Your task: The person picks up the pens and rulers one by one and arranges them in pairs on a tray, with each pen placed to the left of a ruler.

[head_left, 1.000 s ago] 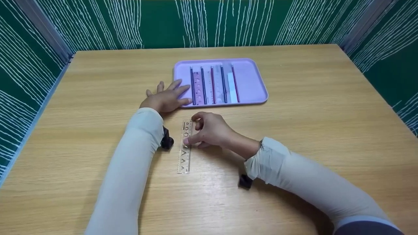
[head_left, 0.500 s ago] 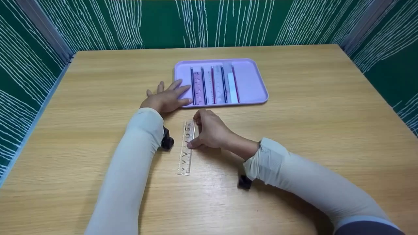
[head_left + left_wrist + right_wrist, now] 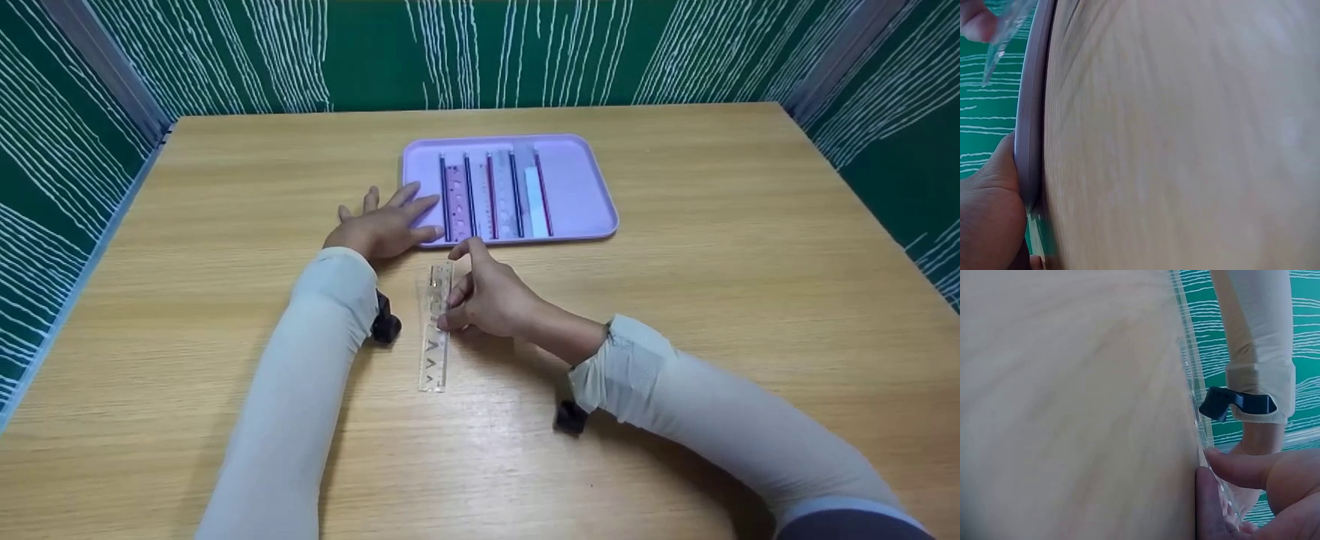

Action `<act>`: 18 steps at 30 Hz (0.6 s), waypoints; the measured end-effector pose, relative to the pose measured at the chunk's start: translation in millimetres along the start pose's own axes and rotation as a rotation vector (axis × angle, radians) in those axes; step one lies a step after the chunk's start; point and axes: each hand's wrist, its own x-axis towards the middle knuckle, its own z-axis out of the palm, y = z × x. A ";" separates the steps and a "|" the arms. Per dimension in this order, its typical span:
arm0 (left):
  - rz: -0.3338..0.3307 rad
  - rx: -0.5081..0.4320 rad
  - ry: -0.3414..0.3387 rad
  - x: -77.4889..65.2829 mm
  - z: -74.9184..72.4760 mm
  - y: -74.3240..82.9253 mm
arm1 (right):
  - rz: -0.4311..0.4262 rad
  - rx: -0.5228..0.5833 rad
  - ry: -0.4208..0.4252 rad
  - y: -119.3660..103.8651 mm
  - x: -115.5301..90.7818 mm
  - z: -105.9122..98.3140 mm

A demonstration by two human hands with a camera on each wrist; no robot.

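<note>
A clear ruler [image 3: 431, 364] with cut-out shapes is tilted slightly off the table in the head view. My right hand [image 3: 496, 300] pinches it along its right side, thumb on one face and fingers on the other; the index finger reaches past its far end. The right wrist view shows thumb and finger on the ruler's thin edge [image 3: 1193, 396]. My left hand [image 3: 384, 229] lies with spread fingers over the left front corner of a lilac tray [image 3: 577, 187]. In the left wrist view, that hand [image 3: 991, 214] is against the tray's rim [image 3: 1030, 107].
Inside the tray lie dark pencils [image 3: 516, 195] and red pencils [image 3: 544, 199] alternating with rulers, among them a pink ruler [image 3: 456, 202]. A wooden table [image 3: 712, 262] surrounds the tray, and green walls [image 3: 367, 52] with white lines stand behind it. Both wrists carry black mounts [image 3: 385, 326].
The ruler has come up off the table and shifted a little right and toward the tray with my right hand. My right index finger has straightened forward. My left hand stays put.
</note>
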 end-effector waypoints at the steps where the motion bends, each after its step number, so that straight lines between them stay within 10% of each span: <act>1: -0.001 -0.003 0.001 0.1 0.3 0.0 | 0.008 0.034 -0.004 0.2 0.3 -1.6; 18: -0.007 0.008 0.002 0.0 0.2 0.9 | 0.072 0.323 -0.060 6.9 0.0 -12.4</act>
